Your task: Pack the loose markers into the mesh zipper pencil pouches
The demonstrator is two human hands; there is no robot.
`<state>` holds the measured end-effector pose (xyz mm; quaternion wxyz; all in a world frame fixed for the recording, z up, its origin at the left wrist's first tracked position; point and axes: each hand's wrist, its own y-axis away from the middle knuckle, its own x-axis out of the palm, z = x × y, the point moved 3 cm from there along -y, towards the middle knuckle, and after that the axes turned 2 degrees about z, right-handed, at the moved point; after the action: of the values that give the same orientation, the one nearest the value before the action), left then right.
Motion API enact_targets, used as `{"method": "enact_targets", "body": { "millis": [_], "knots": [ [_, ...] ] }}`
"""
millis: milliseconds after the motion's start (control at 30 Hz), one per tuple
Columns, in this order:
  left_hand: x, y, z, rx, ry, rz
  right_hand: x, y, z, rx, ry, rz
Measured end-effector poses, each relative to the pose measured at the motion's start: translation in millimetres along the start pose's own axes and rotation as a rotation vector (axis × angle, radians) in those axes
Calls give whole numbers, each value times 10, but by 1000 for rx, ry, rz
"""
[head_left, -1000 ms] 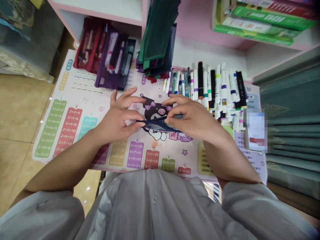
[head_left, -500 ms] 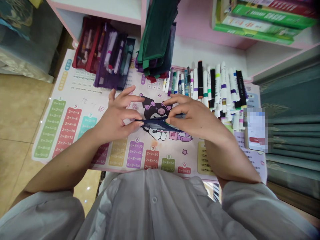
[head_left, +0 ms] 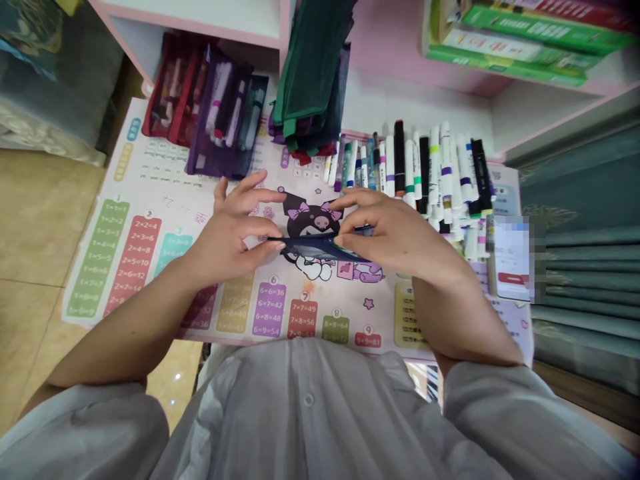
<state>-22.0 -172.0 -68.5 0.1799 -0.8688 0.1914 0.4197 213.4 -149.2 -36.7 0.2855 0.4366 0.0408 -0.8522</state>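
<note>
A flat dark blue mesh pouch is held edge-on above a colourful multiplication-table desk mat. My left hand pinches its left end between thumb and fingers, the other fingers spread. My right hand is closed on its right end, thumb and forefinger gripping near the top edge. A row of marker pens lies on the mat just beyond my right hand.
Red and purple mesh pouches with pens lean at the back left. A stack of green and dark pouches stands at the back centre. Green books sit on the pink shelf. A white card lies at the right.
Both hands have stayed on the pouch and barely moved. The view has shifted slightly.
</note>
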Motion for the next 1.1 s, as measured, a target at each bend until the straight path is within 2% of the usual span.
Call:
{"method": "enact_targets", "body": {
  "millis": [600, 1100],
  "knots": [
    [-13, 4, -17, 85, -46, -41, -58, 23, -38, 34, 29, 56],
    [-40, 5, -15, 94, -60, -44, -79, 35, -89, 37, 31, 58]
  ]
}}
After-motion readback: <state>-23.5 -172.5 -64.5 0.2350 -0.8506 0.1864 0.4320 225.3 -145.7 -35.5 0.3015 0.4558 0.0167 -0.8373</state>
